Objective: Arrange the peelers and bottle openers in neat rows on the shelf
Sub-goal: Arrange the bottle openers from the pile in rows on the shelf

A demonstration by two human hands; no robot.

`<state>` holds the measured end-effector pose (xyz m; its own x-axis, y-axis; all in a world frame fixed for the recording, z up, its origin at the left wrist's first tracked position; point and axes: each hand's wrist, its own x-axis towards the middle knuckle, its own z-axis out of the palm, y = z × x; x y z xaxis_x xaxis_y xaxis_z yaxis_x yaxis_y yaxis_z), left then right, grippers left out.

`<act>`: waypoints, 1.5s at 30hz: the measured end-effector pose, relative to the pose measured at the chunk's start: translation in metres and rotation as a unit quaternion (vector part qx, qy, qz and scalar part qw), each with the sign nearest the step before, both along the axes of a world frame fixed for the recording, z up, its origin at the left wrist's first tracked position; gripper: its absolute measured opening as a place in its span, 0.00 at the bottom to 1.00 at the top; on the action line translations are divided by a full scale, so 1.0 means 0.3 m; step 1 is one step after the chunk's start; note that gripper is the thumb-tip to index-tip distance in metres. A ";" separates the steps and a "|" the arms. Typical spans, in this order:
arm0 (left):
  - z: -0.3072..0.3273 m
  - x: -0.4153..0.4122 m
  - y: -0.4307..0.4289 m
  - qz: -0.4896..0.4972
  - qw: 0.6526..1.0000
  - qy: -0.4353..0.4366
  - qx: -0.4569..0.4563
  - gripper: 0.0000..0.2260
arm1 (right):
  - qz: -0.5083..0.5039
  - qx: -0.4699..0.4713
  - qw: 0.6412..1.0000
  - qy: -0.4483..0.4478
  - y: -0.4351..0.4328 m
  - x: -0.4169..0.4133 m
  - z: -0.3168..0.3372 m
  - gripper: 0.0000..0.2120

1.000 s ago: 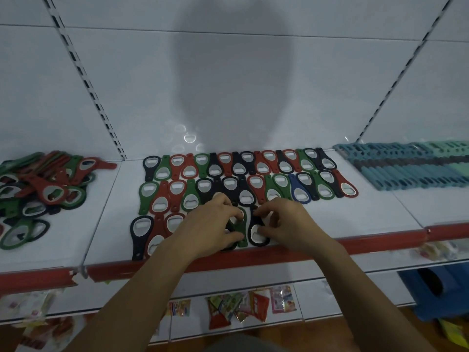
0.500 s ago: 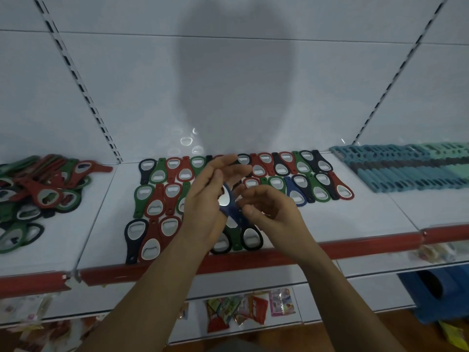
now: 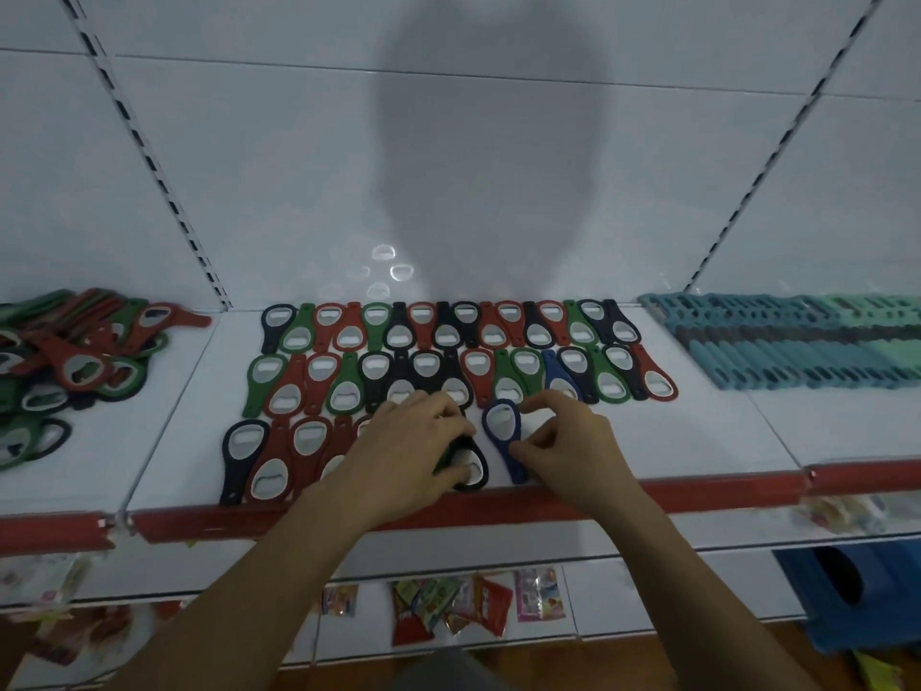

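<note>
On the white shelf [image 3: 697, 441], the right hand [image 3: 568, 446] pinches a blue bottle opener [image 3: 503, 433] by its handle, fingers clamped on it. The opener lies flat in the front row, its long axis running front to back, ring end toward the back wall and handle tip near the red shelf edge. Just to its left, the left hand [image 3: 413, 451] curls its fingers over a black bottle opener [image 3: 476, 466], whose ring end faces the front edge. Behind them two full rows of bottle openers [image 3: 448, 336] lie side by side. A loose pile of openers [image 3: 75, 361] sits to the left, and teal peelers [image 3: 797, 341] are lined up on the right.
</note>
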<state>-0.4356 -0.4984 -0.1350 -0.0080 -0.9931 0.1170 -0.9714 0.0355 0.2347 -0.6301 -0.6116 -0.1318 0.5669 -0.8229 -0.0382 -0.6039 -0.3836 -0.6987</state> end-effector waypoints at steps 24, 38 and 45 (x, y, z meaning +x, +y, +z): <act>0.008 -0.005 -0.022 0.004 0.998 -0.023 0.050 0.22 | 0.026 0.061 0.997 0.030 -0.006 0.013 0.024 0.11; 0.134 0.349 0.198 0.115 0.986 -0.114 0.044 0.23 | 0.142 -0.203 0.958 0.143 -0.009 0.389 0.152 0.09; 0.166 0.805 0.570 0.270 0.948 -0.142 0.094 0.27 | 0.285 -0.203 0.928 0.128 0.187 0.888 0.163 0.21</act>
<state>-0.1942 -0.3274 -0.0853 0.5018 -0.8650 0.0068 -0.8616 -0.5005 -0.0852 -0.3636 -0.5554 -0.0828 0.9294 -0.3687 0.0151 -0.3490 -0.8915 -0.2887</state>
